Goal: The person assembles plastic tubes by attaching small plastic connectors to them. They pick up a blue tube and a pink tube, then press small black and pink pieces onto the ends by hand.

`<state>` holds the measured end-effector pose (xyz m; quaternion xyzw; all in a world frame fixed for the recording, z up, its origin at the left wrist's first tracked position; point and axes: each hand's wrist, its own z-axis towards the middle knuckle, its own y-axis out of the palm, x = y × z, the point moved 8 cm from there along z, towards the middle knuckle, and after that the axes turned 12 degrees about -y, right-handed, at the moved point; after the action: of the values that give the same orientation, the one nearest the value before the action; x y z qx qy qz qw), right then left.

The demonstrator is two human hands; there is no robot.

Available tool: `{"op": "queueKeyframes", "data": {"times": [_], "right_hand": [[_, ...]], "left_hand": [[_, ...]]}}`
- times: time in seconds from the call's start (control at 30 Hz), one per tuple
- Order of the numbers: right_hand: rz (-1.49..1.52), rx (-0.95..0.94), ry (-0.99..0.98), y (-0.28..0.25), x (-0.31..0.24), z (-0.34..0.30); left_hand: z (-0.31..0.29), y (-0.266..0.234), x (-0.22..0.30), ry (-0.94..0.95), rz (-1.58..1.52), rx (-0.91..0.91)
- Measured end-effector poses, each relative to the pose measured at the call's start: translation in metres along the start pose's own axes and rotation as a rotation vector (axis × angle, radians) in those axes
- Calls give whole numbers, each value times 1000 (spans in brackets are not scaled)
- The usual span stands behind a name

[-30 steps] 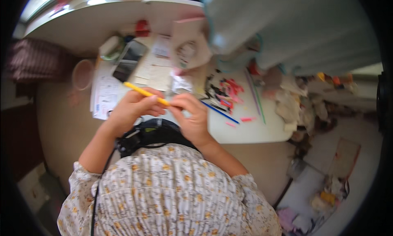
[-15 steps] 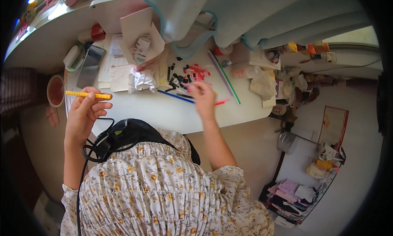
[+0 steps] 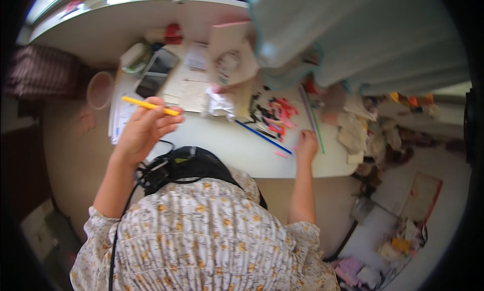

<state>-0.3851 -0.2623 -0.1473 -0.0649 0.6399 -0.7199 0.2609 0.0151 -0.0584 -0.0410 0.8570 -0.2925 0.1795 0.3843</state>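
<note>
Held out to the left over the desk, my left hand (image 3: pixel 140 134) grips a thin yellow stick (image 3: pixel 135 102), which looked ridged a moment ago, between thumb and fingers. My right hand (image 3: pixel 306 146) is low over the right part of the white desk (image 3: pixel 227 147), its fingers curled together. Whatever they hold, if anything, is hidden. Just right of it lie a green stick (image 3: pixel 320 139) and a purple stick (image 3: pixel 307 108). To its left, a blue stick (image 3: pixel 264 137) slants across the desk beside small black pieces (image 3: pixel 260 113), small red pieces (image 3: pixel 284 111) and a short pink piece (image 3: pixel 280 154).
A phone (image 3: pixel 157 71), paper sheets (image 3: pixel 191 95), crumpled white paper (image 3: pixel 220 105) and an open box (image 3: pixel 234 64) occupy the desk's left and back. A pale curtain (image 3: pixel 363 34) hangs over the back right. Bags (image 3: pixel 353 132) crowd the right end. A black cable (image 3: pixel 117 230) runs down my left side.
The view has swung, shifting the desk rightward in the picture. My right hand has left the black and red pieces and moved right, near the green stick. My left hand still holds the yellow stick.
</note>
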Motion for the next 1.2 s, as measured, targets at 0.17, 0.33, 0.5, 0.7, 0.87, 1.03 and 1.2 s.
{"op": "queueKeyframes", "data": {"times": [0.17, 0.33, 0.5, 0.7, 0.87, 1.03, 1.2], "right_hand": [[289, 102, 149, -13, -9, 0], [960, 122, 169, -39, -115, 19], [1438, -184, -11, -47, -243, 35], [1899, -582, 143, -28, -317, 18], [2106, -678, 214, -18, -332, 8], [2064, -637, 236, -17, -336, 9], [2072, -696, 253, -16, -339, 5]], "left_hand": [[-4, 10, -1, -47, 51, -36], [-4, 6, -3, -50, 78, -63], [-5, 10, -4, -74, 115, -49], [-10, 9, -3, -58, 169, -12], [-12, 5, -5, -13, 164, -49], [-12, 2, -5, 8, 165, -52], [-13, -2, -5, 5, 162, -24]]}}
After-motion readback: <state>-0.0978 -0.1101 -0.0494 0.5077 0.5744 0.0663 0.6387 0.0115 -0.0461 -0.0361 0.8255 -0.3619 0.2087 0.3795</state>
